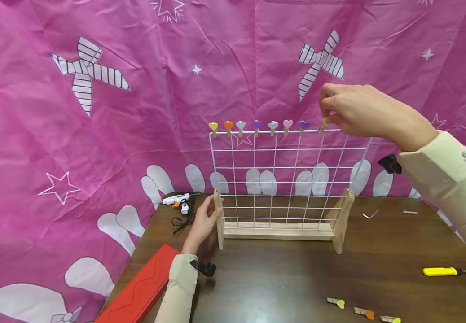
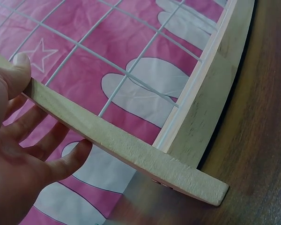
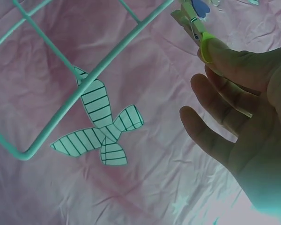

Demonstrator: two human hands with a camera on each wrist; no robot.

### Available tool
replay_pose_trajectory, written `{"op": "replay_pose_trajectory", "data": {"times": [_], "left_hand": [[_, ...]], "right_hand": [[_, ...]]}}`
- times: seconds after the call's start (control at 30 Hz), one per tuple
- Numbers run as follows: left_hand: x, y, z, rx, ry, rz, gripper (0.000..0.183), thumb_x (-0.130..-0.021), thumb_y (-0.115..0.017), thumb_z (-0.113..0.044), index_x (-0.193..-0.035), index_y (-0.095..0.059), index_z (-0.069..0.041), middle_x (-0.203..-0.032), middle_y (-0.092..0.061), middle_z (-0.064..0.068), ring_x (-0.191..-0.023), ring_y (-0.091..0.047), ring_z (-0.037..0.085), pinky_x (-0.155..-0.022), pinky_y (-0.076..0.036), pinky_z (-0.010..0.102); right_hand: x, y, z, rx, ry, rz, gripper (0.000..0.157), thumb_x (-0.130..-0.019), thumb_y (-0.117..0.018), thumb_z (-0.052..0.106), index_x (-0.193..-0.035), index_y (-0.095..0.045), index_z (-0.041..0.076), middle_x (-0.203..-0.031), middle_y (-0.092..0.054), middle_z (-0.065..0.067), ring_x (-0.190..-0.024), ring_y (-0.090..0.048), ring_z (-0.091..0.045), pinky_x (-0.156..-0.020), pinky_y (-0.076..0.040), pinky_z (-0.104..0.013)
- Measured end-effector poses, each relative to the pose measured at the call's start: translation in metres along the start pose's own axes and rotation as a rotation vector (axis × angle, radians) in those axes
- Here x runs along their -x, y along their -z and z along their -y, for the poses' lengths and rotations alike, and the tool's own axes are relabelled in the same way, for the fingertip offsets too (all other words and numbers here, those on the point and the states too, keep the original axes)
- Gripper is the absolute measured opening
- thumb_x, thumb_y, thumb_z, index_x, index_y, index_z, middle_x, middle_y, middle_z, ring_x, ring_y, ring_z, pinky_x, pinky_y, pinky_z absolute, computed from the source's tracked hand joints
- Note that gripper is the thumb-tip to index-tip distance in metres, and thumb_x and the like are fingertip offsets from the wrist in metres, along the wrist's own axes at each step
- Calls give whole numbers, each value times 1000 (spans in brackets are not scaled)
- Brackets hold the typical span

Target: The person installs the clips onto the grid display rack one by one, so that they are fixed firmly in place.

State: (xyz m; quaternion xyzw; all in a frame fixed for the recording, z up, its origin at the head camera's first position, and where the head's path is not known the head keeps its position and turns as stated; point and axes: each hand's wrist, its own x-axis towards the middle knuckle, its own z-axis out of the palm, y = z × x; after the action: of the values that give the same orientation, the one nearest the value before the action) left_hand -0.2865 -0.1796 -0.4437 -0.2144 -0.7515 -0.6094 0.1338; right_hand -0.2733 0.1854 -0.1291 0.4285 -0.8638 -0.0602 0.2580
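A white wire grid [image 1: 274,167] stands upright in a wooden stand [image 1: 277,231] on the table. My left hand [image 1: 203,223] holds the stand's left side post [image 2: 107,131], thumb on one side and fingers on the other. Between thumb and finger, my right hand [image 1: 362,110] pinches a small wooden clothespin [image 3: 195,29] with a yellow-green heart. That clothespin is at the grid's top wire, toward the right; whether it bites the wire I cannot tell. Several heart clothespins, among them a yellow one [image 1: 213,127] and an orange one [image 1: 228,126], sit along the top wire to its left.
Loose heart clothespins [image 1: 364,312] lie at the table's front. To the right are a yellow-handled screwdriver [image 1: 441,272], a hex key [image 1: 371,214] and a small metal piece [image 1: 409,212]. A glue gun [image 1: 176,198] and a red box [image 1: 142,287] are at the left. Pink cloth [image 1: 144,112] hangs behind.
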Motion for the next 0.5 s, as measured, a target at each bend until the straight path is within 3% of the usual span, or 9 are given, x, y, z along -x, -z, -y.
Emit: {"op": "replay_pose_trajectory", "data": {"times": [0.17,0.5], "left_hand": [[0,1,0,-4,33,9,45,-91,-55,-2,-133,-41,3,-123,-53,23,-117,-47,35,-95,-40,50],[-2,1,-1,-11,27,12,44,-91,-55,-3,-132,-42,2,-123,-53,22,-117,-48,35,-91,-42,50]], "right_hand": [[-9,-3,-2,18,-7,27,14,-75,-68,2,-72,-61,13,-84,-49,-3,-69,-54,-18,-51,-46,-42],[-19,-11,-2,41,-20,88,13,-72,-70,1,-71,-61,11,-81,-48,-5,-68,-55,-21,-55,-47,-43]]}}
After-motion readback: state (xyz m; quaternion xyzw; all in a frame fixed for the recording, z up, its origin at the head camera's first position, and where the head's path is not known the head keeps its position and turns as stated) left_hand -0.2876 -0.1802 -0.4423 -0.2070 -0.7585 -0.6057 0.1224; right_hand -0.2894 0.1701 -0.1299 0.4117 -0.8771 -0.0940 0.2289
